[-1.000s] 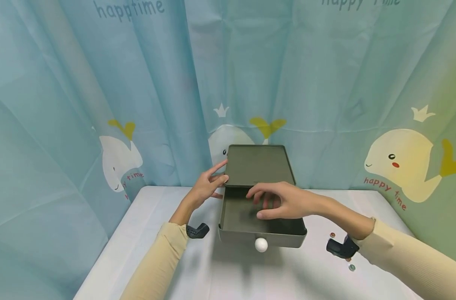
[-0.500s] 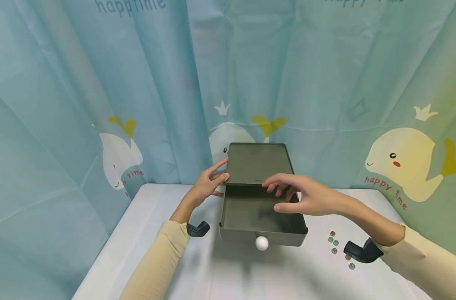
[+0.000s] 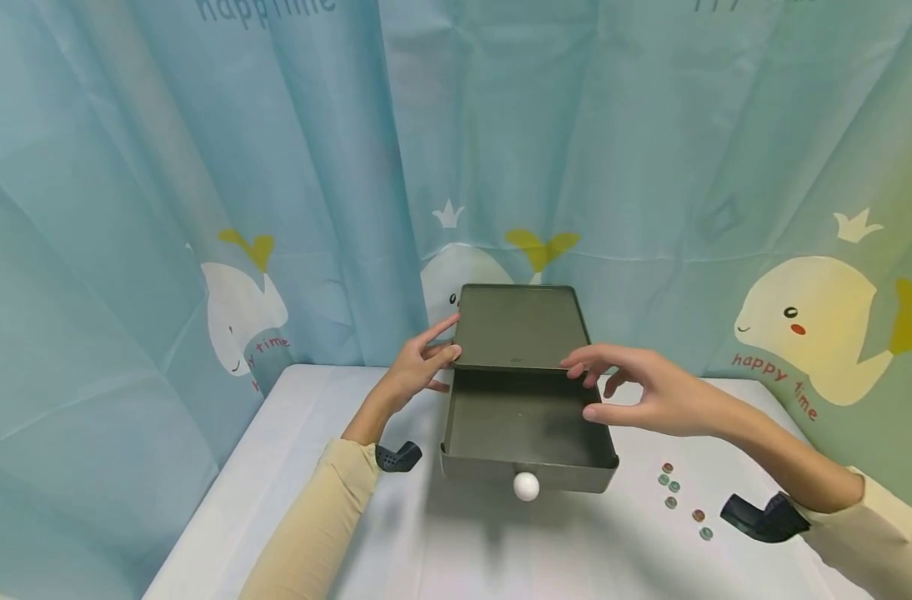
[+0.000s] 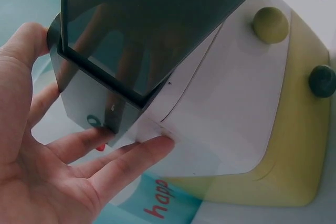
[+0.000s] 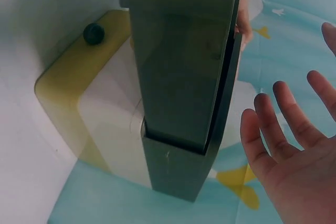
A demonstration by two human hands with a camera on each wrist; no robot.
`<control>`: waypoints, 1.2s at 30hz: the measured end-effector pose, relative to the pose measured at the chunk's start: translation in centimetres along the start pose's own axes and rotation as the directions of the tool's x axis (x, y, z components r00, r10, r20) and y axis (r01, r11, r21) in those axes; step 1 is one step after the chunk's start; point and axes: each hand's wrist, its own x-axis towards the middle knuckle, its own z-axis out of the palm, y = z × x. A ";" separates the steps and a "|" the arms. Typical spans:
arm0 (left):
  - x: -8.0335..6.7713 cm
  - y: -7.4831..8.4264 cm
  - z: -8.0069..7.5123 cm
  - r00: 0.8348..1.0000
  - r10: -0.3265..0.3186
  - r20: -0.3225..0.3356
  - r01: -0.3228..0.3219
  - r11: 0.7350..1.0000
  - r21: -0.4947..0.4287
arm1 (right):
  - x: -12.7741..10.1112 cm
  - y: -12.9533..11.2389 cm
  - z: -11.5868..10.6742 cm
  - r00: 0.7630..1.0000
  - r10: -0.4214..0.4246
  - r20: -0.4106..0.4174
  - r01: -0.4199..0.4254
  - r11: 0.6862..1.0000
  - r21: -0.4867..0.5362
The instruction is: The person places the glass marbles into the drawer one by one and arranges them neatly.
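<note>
A dark green drawer (image 3: 528, 472) with a white knob (image 3: 526, 486) stands pulled out of a small cabinet (image 3: 519, 325) on the white table. My left hand (image 3: 420, 362) rests against the cabinet's top left corner, its fingers (image 4: 131, 153) nearly straight along the side. My right hand (image 3: 639, 392) hovers at the drawer's right rim with its fingers spread and relaxed, holding nothing; the right wrist view shows its open palm (image 5: 294, 156) beside the drawer (image 5: 184, 77). What I see of the drawer's inside looks bare.
Several small coloured beads (image 3: 673, 487) lie on the table (image 3: 291, 467) right of the drawer. Lower white and yellow drawer fronts with round knobs (image 4: 270, 24) show in the wrist views. A whale-print curtain (image 3: 201, 208) hangs close behind and to the sides.
My right hand has come out of the drawer and moved right, from over its middle to its right rim. The left hand and the drawer have stayed put.
</note>
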 end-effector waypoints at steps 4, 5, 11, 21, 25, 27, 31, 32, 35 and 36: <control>0.0 -0.1 0.1 1.000 -0.001 0.004 0.001 1.000 0.001 | -1.1 0.2 -0.3 0.999 0.014 -0.037 -0.015 1.000 -0.021; -0.1 -0.2 0.1 1.000 -0.002 0.003 0.002 1.000 0.002 | -1.4 0.2 -0.3 0.999 0.020 -0.048 -0.021 0.999 -0.025; -0.2 -0.3 0.1 1.000 0.000 -0.003 0.000 1.000 0.006 | -3.1 0.7 -0.8 0.993 0.046 -0.109 -0.049 0.999 -0.025; 0.0 -0.2 0.1 1.000 -0.004 -0.011 0.004 1.000 0.005 | -6.6 2.9 -0.6 0.979 0.083 -0.188 -0.092 0.995 -0.037; 0.0 0.0 0.2 1.000 -0.009 -0.015 0.009 1.000 0.010 | -8.3 4.0 0.1 0.962 0.159 -0.220 -0.177 0.982 -0.062; 0.0 0.0 0.2 1.000 -0.008 -0.013 0.009 1.000 0.010 | -9.1 4.6 0.5 0.952 0.188 -0.241 -0.208 0.976 -0.060; 0.0 0.1 0.2 1.000 0.000 -0.007 0.000 1.000 0.014 | -10.8 5.7 1.2 0.942 0.202 -0.267 -0.221 0.974 -0.043; 0.0 0.1 0.1 1.000 0.001 -0.007 -0.001 1.000 0.016 | -11.2 5.9 1.4 0.941 0.201 -0.272 -0.219 0.975 -0.037; -0.1 0.2 0.1 1.000 -0.001 -0.009 0.001 1.000 0.016 | -12.3 6.7 2.0 0.940 0.202 -0.274 -0.215 0.977 -0.019; -0.1 0.2 0.0 1.000 -0.001 -0.009 0.001 1.000 0.015 | -12.7 6.9 2.2 0.940 0.204 -0.274 -0.216 0.976 -0.013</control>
